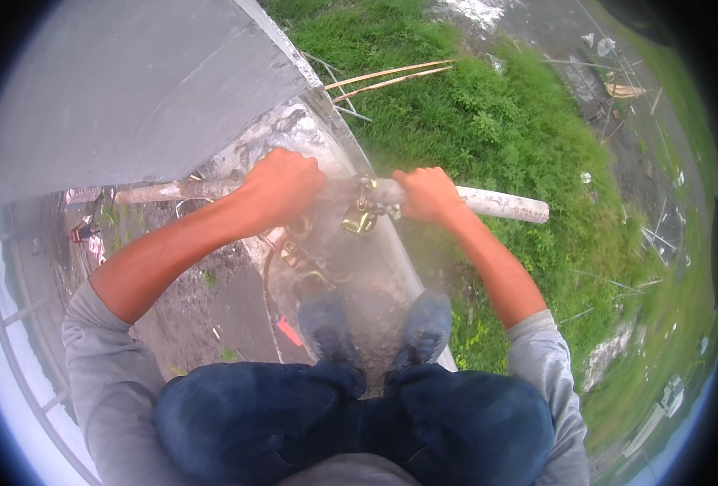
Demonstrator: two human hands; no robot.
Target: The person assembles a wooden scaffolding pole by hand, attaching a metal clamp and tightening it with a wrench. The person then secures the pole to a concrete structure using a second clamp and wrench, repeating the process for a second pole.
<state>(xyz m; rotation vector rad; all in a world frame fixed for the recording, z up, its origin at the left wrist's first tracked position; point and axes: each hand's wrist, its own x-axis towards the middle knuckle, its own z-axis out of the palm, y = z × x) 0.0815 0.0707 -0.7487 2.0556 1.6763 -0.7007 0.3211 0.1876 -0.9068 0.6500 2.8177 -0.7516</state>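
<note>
Overhead, head view: seen looking steeply down past knees and shoes to ground well below.
Pole (501,204): pale, weathered, roughly level; crosses the top of a concrete ledge (294,130) and juts past its edge over the grass (497,121).
Left hand (282,188): fist wrapped over the pole, knuckles up, fingers closed round it; forearm stretched forward.
Right hand (428,194): closed round the same pole, just beside a metal fitting; free end of the pole sticks out beyond it to the right.
Metal fitting (361,217): brass-coloured hardware hanging under the pole, between the two hands; exact kind unclear.
Grip, judged: both fists spaced either side of the fitting, likely for balance and an even hold at height.
Shoes (375,328): dark pair planted on the narrow ledge edge below the pole.
Bamboo sticks (391,77): lying in the grass, well apart.
</note>
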